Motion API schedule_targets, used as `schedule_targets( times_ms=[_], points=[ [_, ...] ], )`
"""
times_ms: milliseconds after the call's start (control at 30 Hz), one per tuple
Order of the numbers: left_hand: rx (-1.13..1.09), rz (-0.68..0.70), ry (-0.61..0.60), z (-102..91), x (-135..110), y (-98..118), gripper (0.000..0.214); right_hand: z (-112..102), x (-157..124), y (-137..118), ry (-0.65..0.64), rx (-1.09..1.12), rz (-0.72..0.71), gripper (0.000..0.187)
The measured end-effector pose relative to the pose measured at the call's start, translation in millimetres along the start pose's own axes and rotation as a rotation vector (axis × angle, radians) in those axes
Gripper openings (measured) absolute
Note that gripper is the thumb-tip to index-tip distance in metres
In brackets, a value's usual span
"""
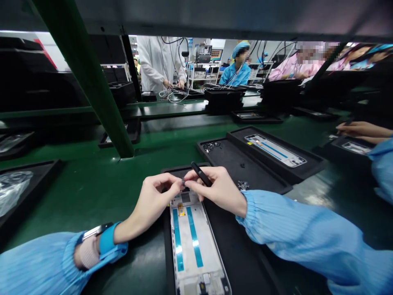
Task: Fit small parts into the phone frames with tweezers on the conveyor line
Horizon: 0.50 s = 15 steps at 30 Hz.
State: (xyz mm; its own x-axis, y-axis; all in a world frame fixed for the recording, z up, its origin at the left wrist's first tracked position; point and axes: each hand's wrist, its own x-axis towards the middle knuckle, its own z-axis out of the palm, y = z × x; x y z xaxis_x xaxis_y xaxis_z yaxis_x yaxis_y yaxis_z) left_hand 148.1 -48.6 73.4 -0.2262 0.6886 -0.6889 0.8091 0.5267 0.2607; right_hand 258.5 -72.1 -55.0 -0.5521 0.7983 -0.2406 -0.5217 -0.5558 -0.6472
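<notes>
Green bench (pixel 61 196), black tray (pixel 245 258) holding phone frame (pixel 193 241), long axis pointing away from person; above frame's top end, left hand (pixel 147 205) grip together on tiny dark part (pixel 183 180), right hand (pixel 217 188) just beside it, clamped on slim black tool (pixel 201 173)

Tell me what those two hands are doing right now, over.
Left hand pinching a tiny dark part. Right hand holding a slim black tool. Phone frame in black tray just below. Nothing blocking the hands.
</notes>
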Motion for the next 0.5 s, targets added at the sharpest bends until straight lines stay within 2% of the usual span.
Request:
schedule_targets(
  times_ms=[200,300,400,500],
  points=[
    [0.063,0.041,-0.008,0.6,-2.1,-2.0,0.018,3.1,-4.2,-3.6,0.099,-0.151,-0.1,0.008],
    [0.24,0.125,-0.051,-9.7,-2.4,-8.1,0.018,0.4,-1.4,-2.4,0.1,-0.226,-0.103,0.006],
    [0.462,0.246,-0.064,-22.6,-6.9,-16.4,0.019,-2.6,6.2,2.9,0.014,-0.251,-0.032,0.007],
    [0.564,0.291,-0.114,-28.1,-13.9,-23.3,0.028,-2.3,15.0,10.1,-0.137,-0.225,0.067,0.007]
  ],
)
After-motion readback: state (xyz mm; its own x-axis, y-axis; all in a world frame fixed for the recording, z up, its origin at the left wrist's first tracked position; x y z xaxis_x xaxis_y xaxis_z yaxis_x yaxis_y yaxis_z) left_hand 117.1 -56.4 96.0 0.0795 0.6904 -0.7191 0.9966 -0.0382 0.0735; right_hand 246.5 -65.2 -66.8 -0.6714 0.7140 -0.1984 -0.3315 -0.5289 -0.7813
